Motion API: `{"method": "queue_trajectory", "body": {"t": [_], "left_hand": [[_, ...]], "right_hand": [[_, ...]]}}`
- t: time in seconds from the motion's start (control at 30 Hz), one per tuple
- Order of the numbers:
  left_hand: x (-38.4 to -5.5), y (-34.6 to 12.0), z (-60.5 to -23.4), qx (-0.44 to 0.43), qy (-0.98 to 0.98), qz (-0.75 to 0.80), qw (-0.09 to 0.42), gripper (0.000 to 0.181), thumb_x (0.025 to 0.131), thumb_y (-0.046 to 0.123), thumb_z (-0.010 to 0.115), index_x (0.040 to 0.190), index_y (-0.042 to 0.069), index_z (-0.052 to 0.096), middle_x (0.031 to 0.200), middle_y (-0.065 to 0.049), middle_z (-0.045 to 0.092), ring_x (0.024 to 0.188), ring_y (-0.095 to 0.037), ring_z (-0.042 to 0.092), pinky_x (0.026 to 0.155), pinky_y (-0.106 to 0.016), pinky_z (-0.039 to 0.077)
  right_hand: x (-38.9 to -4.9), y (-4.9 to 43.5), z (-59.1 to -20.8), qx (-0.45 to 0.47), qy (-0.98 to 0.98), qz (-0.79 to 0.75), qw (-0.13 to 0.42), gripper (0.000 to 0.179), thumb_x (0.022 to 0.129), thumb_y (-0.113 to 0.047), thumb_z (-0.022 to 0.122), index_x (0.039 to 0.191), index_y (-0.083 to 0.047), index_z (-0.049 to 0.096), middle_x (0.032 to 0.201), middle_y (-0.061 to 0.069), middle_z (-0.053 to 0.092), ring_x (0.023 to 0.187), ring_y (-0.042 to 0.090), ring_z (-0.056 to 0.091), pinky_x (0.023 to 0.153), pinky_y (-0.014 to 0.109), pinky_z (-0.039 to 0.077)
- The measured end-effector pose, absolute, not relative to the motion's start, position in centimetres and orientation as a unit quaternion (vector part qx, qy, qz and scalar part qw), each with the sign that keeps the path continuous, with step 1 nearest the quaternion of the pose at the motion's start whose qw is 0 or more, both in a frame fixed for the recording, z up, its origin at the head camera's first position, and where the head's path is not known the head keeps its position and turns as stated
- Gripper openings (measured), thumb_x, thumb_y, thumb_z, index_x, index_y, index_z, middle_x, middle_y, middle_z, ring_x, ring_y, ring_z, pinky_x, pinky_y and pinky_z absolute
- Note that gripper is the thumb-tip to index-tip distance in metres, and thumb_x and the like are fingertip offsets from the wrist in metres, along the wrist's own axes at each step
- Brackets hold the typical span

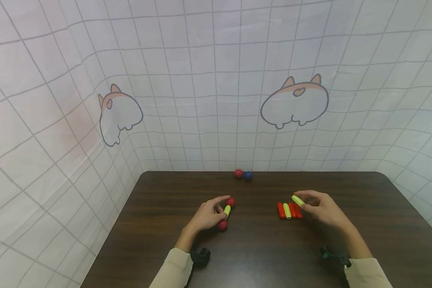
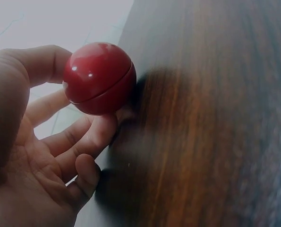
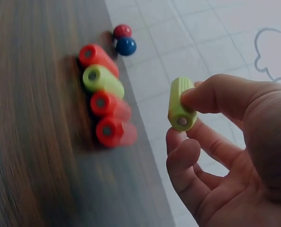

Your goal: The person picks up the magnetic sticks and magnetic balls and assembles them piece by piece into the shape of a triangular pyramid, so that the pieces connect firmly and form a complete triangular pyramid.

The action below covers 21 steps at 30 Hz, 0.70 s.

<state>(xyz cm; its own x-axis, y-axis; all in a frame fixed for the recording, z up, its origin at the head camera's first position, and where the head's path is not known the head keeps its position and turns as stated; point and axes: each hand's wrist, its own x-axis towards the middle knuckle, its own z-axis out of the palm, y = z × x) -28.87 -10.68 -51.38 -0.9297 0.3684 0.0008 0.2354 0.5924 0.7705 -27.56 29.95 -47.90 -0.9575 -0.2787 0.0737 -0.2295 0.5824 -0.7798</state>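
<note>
My left hand (image 1: 207, 217) pinches a short yellow-green magnetic rod (image 1: 227, 211) that stands between two red balls, the far ball (image 1: 231, 202) by the index finger and the near ball (image 1: 222, 225) below the thumb. In the left wrist view a red ball (image 2: 100, 78) covers the thumb and index tips, so their exact contact is hidden. Above the table, my right hand (image 1: 325, 209) holds another yellow-green magnetic rod (image 3: 182, 104) between thumb and fingers; a metal disc shows in its end. Just left of that hand lies a row of rods, one yellow-green (image 1: 287, 211) among several red ones (image 1: 281, 211).
Toward the back edge of the dark wooden table (image 1: 259, 248), a red ball (image 1: 239, 173) and a blue ball (image 1: 248, 175) sit side by side. Behind the table hangs a white gridded curtain (image 1: 201, 100) with cartoon animals. Each wrist wears a dark strap.
</note>
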Motion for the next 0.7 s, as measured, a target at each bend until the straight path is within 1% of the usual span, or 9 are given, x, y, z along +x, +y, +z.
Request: {"method": "queue_trajectory", "body": {"t": [0.07, 0.17, 0.27, 0.4, 0.53, 0.6, 0.7], "left_hand": [[-28.9, -10.7, -51.4, 0.171, 0.889, 0.417, 0.078, 0.061, 0.088, 0.015, 0.068, 0.147, 0.026, 0.056, 0.086, 0.004, 0.069, 0.058, -0.007, 0.048, 0.055, -0.025, 0.040], [-29.0, -10.8, -51.6, 0.175, 0.888, 0.418, 0.075, 0.061, 0.087, 0.015, 0.069, 0.146, 0.024, 0.056, 0.086, 0.003, 0.069, 0.059, -0.007, 0.050, 0.055, -0.026, 0.040], [-29.0, -10.8, -51.6, 0.173, 0.888, 0.419, 0.076, 0.062, 0.088, 0.015, 0.069, 0.147, 0.026, 0.056, 0.086, 0.004, 0.069, 0.058, -0.007, 0.049, 0.055, -0.025, 0.040], [-29.0, -10.8, -51.6, 0.173, 0.888, 0.420, 0.077, 0.061, 0.088, 0.015, 0.069, 0.147, 0.025, 0.056, 0.087, 0.005, 0.069, 0.058, -0.006, 0.048, 0.055, -0.025, 0.039], [-29.0, -10.8, -51.5, 0.174, 0.885, 0.425, 0.079, 0.061, 0.087, 0.015, 0.069, 0.146, 0.023, 0.056, 0.089, 0.003, 0.070, 0.060, -0.007, 0.049, 0.055, -0.025, 0.040], [-29.1, -10.8, -51.4, 0.172, 0.884, 0.427, 0.080, 0.061, 0.087, 0.015, 0.069, 0.146, 0.022, 0.057, 0.091, 0.003, 0.070, 0.061, -0.008, 0.050, 0.056, -0.026, 0.040], [-29.0, -10.8, -51.4, 0.171, 0.883, 0.430, 0.080, 0.060, 0.087, 0.015, 0.070, 0.146, 0.022, 0.057, 0.092, 0.002, 0.071, 0.063, -0.009, 0.051, 0.057, -0.026, 0.041]], "right_hand": [[-27.5, 29.5, -47.8, -0.147, 0.886, -0.439, 0.025, 0.041, 0.098, -0.012, 0.067, 0.138, -0.008, 0.061, 0.127, 0.023, 0.065, 0.083, 0.020, 0.064, 0.060, 0.030, 0.053], [-27.4, 28.6, -47.6, -0.156, 0.880, -0.448, 0.020, 0.041, 0.098, -0.011, 0.067, 0.138, -0.008, 0.061, 0.128, 0.022, 0.067, 0.084, 0.023, 0.064, 0.061, 0.031, 0.054], [-27.3, 27.7, -47.5, -0.166, 0.874, -0.457, 0.017, 0.041, 0.097, -0.010, 0.067, 0.138, -0.009, 0.062, 0.129, 0.021, 0.067, 0.085, 0.025, 0.065, 0.060, 0.031, 0.054], [-27.2, 26.3, -47.5, -0.175, 0.865, -0.469, 0.017, 0.040, 0.097, -0.010, 0.068, 0.137, -0.011, 0.063, 0.124, 0.019, 0.068, 0.081, 0.027, 0.064, 0.057, 0.031, 0.053], [-27.1, 24.5, -47.9, -0.185, 0.857, -0.480, 0.022, 0.039, 0.096, -0.010, 0.069, 0.135, -0.012, 0.064, 0.117, 0.018, 0.069, 0.079, 0.025, 0.064, 0.055, 0.029, 0.052], [-27.0, 23.6, -48.1, -0.190, 0.854, -0.484, 0.024, 0.039, 0.096, -0.010, 0.070, 0.134, -0.013, 0.065, 0.116, 0.017, 0.069, 0.078, 0.021, 0.064, 0.054, 0.028, 0.051], [-27.0, 22.2, -48.4, -0.195, 0.852, -0.486, 0.029, 0.038, 0.095, -0.012, 0.071, 0.133, -0.014, 0.066, 0.111, 0.016, 0.068, 0.072, 0.016, 0.061, 0.053, 0.027, 0.050]]}}
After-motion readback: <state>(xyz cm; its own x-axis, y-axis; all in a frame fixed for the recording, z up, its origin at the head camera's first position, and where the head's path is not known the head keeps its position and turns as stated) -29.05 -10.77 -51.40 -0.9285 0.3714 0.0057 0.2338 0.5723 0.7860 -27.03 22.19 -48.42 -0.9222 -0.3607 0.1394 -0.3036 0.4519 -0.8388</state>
